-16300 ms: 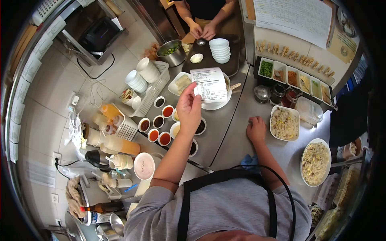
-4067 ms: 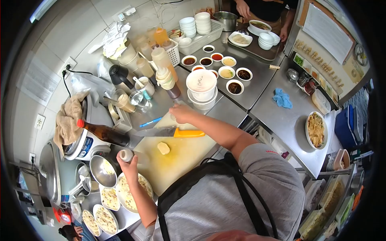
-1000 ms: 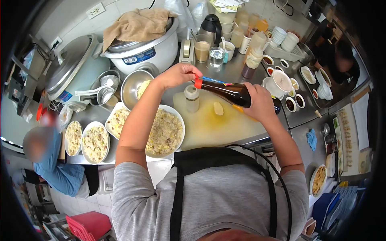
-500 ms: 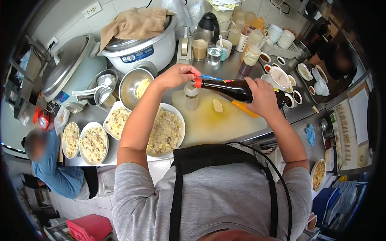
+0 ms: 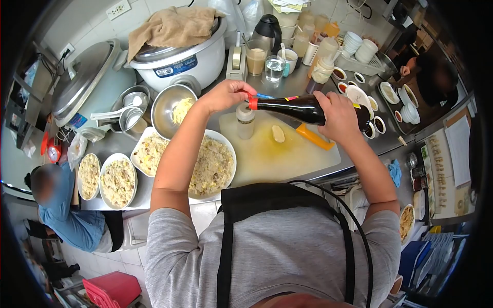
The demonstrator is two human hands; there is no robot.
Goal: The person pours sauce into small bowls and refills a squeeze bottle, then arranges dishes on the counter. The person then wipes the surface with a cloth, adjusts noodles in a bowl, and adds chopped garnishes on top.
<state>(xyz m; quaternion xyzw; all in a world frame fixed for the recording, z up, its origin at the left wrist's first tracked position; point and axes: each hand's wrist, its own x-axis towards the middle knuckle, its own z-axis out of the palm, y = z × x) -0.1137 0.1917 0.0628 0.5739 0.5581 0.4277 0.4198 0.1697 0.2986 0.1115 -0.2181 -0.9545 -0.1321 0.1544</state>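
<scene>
My right hand (image 5: pixel 339 114) is wrapped around the base half of a dark sauce bottle (image 5: pixel 292 111), which lies nearly level with its red neck pointing left. At that end, my left hand (image 5: pixel 229 96) pinches the bottle's red cap (image 5: pixel 251 98) between thumb and finger. The mouth sits right over the top of a clear squeeze bottle (image 5: pixel 245 124) standing on the cutting board (image 5: pixel 257 167). A pale oval slice of food (image 5: pixel 278 134) and a knife with an orange handle (image 5: pixel 314 137) lie on the same board.
Dishes of fried rice (image 5: pixel 119 180) line the counter's left, beside a steel bowl (image 5: pixel 165 114) of yellow shreds. Behind stand a rice cooker (image 5: pixel 177 64), cups and sauce bottles. Small sauce bowls (image 5: pixel 380 124) are at right. A person in blue (image 5: pixel 77 220) is at left, another at far right.
The dark bottle has tipped down slightly at its base end, along with my right hand. My left hand stays at the cap.
</scene>
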